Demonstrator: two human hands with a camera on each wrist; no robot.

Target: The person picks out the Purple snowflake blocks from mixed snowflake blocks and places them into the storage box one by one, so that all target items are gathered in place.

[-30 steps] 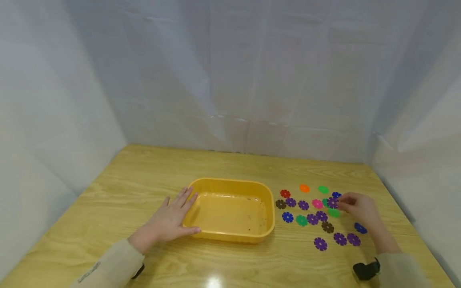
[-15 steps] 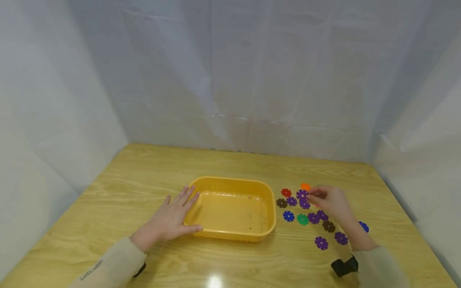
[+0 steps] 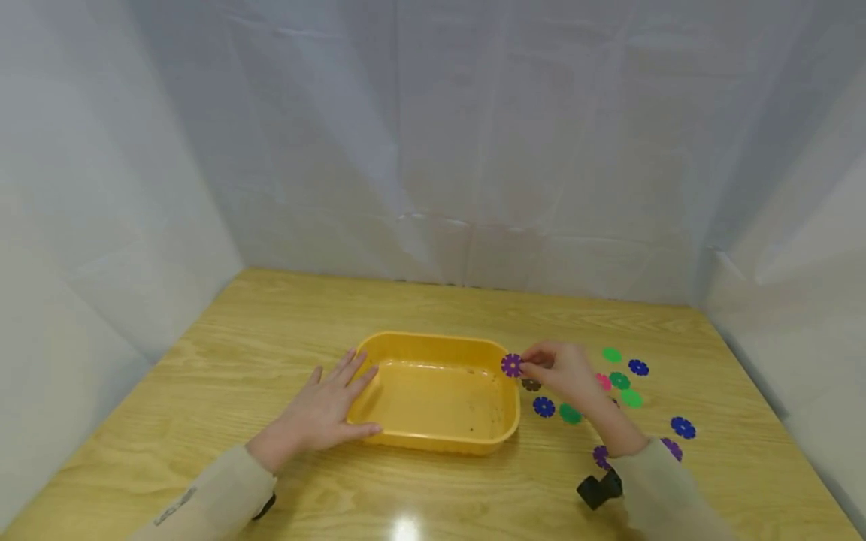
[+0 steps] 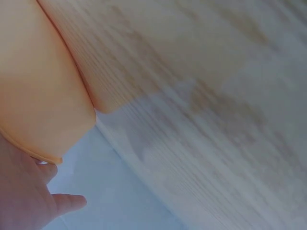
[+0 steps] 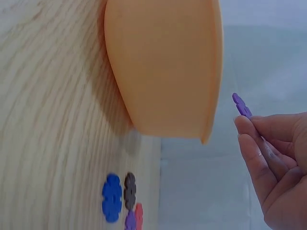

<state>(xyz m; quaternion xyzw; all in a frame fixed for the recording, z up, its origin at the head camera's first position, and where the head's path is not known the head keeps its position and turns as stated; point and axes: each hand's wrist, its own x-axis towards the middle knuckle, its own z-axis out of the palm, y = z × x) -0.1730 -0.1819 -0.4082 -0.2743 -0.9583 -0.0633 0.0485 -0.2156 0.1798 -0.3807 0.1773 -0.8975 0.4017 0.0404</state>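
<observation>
A yellow plastic tub [image 3: 433, 445] stands on the table. My left hand [image 3: 323, 413] rests on its left end, fingers spread and straight over the rim; in the left wrist view part of that hand [image 4: 24, 191] shows beside the tub's wall [image 4: 43, 86]. Between thumb and fingertips my right hand [image 3: 568, 376] pinches a purple snowflake disc [image 3: 511, 366] at the tub's right rim. The right wrist view shows this disc [image 5: 241, 105] edge-on, above the rim and apart from it.
Several loose snowflake discs lie right of the tub, among them a blue one [image 3: 544, 407], a teal one [image 3: 570, 413], a light green one [image 3: 631, 397] and a brown one [image 3: 531, 384]. My right forearm hides others. White sheeting [image 3: 433, 150] encloses the table's back and sides.
My right hand has carried the purple snowflake disc leftward from the far side of the scattered discs to the tub's right rim. The left hand has stayed on the tub.
</observation>
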